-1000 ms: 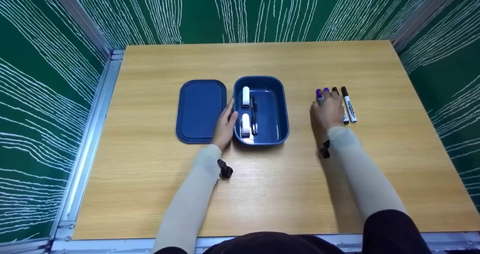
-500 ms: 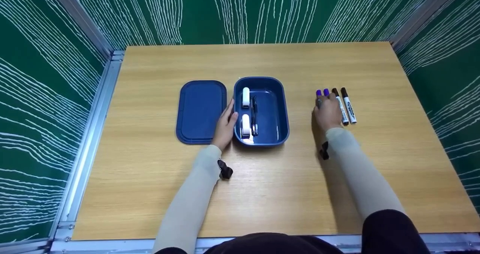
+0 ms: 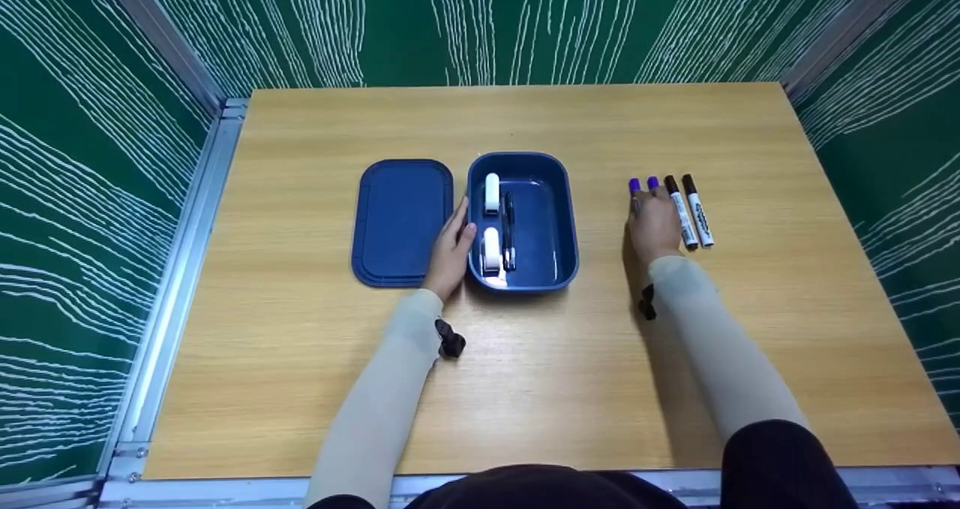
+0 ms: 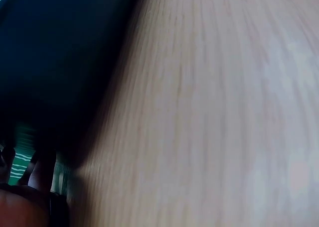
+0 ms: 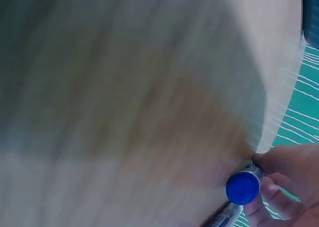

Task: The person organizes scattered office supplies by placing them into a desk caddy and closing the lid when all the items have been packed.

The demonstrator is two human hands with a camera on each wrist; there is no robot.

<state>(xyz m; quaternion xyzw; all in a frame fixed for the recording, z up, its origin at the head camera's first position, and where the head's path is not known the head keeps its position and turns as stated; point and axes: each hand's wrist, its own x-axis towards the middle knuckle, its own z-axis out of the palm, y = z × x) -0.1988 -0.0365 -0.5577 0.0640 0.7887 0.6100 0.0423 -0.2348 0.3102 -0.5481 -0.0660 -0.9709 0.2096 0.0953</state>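
My right hand (image 3: pixel 654 224) pinched a purple-capped marker (image 5: pixel 242 188) on the table (image 3: pixel 570 359), beside three other markers (image 3: pixel 690 212), fingers curled round it for a firm hold. My left hand (image 3: pixel 450 250) lay flat against the blue box (image 3: pixel 562 224), steadying it beside its lid (image 3: pixel 401 220).

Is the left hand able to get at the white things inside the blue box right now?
Probably yes. The left hand rests against the open blue box, its lid lies aside, and nothing covers the white things.
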